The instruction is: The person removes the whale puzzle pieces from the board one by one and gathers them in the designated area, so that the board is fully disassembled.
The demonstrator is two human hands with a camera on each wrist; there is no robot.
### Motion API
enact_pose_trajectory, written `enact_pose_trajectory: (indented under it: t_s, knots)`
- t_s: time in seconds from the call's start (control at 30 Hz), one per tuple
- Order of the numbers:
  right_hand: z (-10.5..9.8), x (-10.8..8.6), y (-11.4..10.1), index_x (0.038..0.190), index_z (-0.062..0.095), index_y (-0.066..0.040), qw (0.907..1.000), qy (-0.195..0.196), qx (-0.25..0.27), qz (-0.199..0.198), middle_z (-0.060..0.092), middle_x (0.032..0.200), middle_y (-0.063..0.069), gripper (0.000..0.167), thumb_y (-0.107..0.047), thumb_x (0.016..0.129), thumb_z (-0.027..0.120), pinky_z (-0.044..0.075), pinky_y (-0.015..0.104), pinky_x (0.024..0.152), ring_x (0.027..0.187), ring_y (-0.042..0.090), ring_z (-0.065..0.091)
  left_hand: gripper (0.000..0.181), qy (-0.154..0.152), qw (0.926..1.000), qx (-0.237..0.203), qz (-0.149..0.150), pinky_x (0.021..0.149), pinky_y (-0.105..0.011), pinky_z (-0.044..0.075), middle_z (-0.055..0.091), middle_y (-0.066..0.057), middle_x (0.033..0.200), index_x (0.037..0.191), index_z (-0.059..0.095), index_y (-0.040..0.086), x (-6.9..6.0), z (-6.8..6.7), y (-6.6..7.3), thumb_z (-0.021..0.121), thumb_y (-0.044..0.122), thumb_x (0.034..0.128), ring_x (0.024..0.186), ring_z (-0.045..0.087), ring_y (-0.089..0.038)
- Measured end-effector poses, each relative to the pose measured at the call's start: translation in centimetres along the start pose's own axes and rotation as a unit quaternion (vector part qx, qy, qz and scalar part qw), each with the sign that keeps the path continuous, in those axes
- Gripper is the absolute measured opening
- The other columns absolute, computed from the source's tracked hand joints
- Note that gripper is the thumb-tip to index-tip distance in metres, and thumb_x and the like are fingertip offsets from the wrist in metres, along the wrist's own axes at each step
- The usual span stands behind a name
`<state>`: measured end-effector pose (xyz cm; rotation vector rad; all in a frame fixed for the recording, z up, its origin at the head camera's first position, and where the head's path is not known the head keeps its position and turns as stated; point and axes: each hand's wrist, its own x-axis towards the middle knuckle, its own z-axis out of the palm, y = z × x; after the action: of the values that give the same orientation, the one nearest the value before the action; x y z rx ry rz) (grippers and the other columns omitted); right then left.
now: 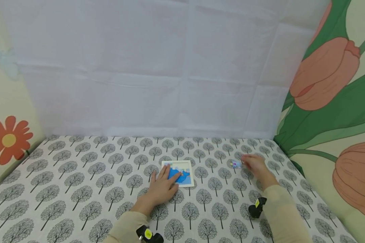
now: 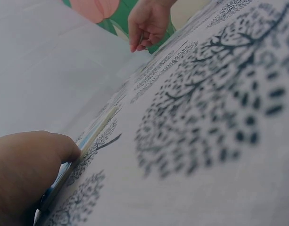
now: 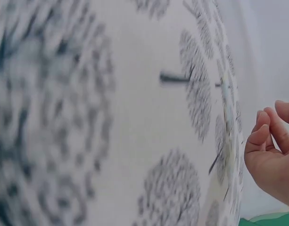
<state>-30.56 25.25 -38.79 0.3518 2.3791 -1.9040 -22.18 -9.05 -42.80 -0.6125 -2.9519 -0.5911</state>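
The person's left hand (image 1: 162, 189) rests with straight, spread fingers on a flat, square board with a white rim (image 1: 187, 185), which lies on the desk (image 1: 79, 179) covered in white cloth with dark tree prints. Inside the rim a blue whale picture (image 1: 185, 176) shows between and beside these fingers; the left hand grips nothing and seems only to keep the board steady. The right hand (image 1: 258, 167) is at the small, flat blue-and-purple piece (image 1: 236, 164), which lies to the right of the board and well apart from it. The right fingers are bent, their tips near one another; I see nothing between them, but I cannot tell surely if they pinch something. About progress, I judge that the picture is largely present inside the rim, while this small piece is outside and not yet dealt with. Whether the picture has a gap, I cannot say, because the left hand covers part of it.
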Motion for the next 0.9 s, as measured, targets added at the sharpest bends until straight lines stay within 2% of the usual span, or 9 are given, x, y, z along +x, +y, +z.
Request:
enact_pose_trajectory:
  t_s: [0.1, 0.23, 0.33, 0.63, 0.8, 0.9]
  knots:
    - [0.7, -0.2, -0.5, 0.118, 0.045, 0.009, 0.9999, -0.005, -0.014, -0.009, 0.056, 0.089, 0.004, 0.039, -0.011, 0.086, 0.052, 0.042, 0.025, 0.071, 0.074, 0.009, 0.05, 0.043, 0.004, 1.0, -0.001, 0.001, 0.094, -0.057, 0.002, 0.014, -0.023, 0.138, 0.131, 0.04, 0.018, 0.0, 0.0, 0.0, 0.04, 0.029, 0.0898, 0.127, 0.008, -0.034]
    - [2.0, -0.2, -0.8, 0.115, 0.049, 0.007, 0.9995, 0.01, -0.026, -0.011, 0.057, 0.086, 0.004, 0.036, -0.011, 0.084, 0.055, 0.042, 0.024, 0.068, 0.071, 0.01, 0.051, 0.043, 0.011, 0.9999, -0.008, 0.005, 0.094, -0.057, 0.002, 0.014, -0.024, 0.138, 0.13, 0.042, 0.016, 0.1, 0.0, 0.0, 0.041, 0.029, 0.0894, 0.127, 0.008, -0.034]
    - [3.0, -0.2, -0.9, 0.113, 0.052, 0.006, 0.9998, 0.007, -0.017, -0.012, 0.057, 0.088, 0.007, 0.033, -0.01, 0.084, 0.055, 0.043, 0.025, 0.066, 0.07, 0.011, 0.051, 0.043, 0.015, 0.9998, -0.011, 0.006, 0.094, -0.057, 0.003, 0.015, -0.024, 0.138, 0.13, 0.042, 0.015, 0.0, 0.0, 0.0, 0.042, 0.028, 0.0891, 0.126, 0.009, -0.035]
    - [6.4, -0.6, -1.7, 0.11, 0.05, 0.013, 0.9974, -0.05, 0.02, -0.047, 0.058, 0.085, 0.011, 0.032, -0.006, 0.084, 0.053, 0.04, 0.021, 0.055, 0.061, 0.008, 0.05, 0.042, 0.02, 0.9997, -0.016, -0.001, 0.093, -0.058, 0.005, 0.018, -0.026, 0.136, 0.128, 0.045, 0.013, -0.1, -0.3, 0.0, 0.047, 0.026, 0.0873, 0.125, 0.011, -0.037]
    - [8.0, -0.7, -2.0, 0.107, 0.054, 0.011, 0.9968, -0.058, 0.03, -0.045, 0.058, 0.086, 0.011, 0.03, -0.006, 0.083, 0.056, 0.041, 0.023, 0.057, 0.063, 0.011, 0.05, 0.043, 0.011, 0.9995, -0.031, -0.004, 0.093, -0.059, 0.006, 0.019, -0.027, 0.135, 0.127, 0.045, 0.01, 0.0, -0.7, 0.4, 0.048, 0.025, 0.0867, 0.125, 0.012, -0.039]
    - [9.1, -0.7, -2.1, 0.104, 0.056, 0.009, 0.9964, -0.063, 0.018, -0.054, 0.058, 0.081, 0.008, 0.028, -0.008, 0.082, 0.058, 0.042, 0.024, 0.059, 0.064, 0.012, 0.051, 0.044, 0.005, 0.9996, -0.028, -0.008, 0.093, -0.059, 0.007, 0.02, -0.026, 0.135, 0.127, 0.045, 0.009, 0.1, -1.0, 0.5, 0.048, 0.025, 0.0862, 0.124, 0.013, -0.039]
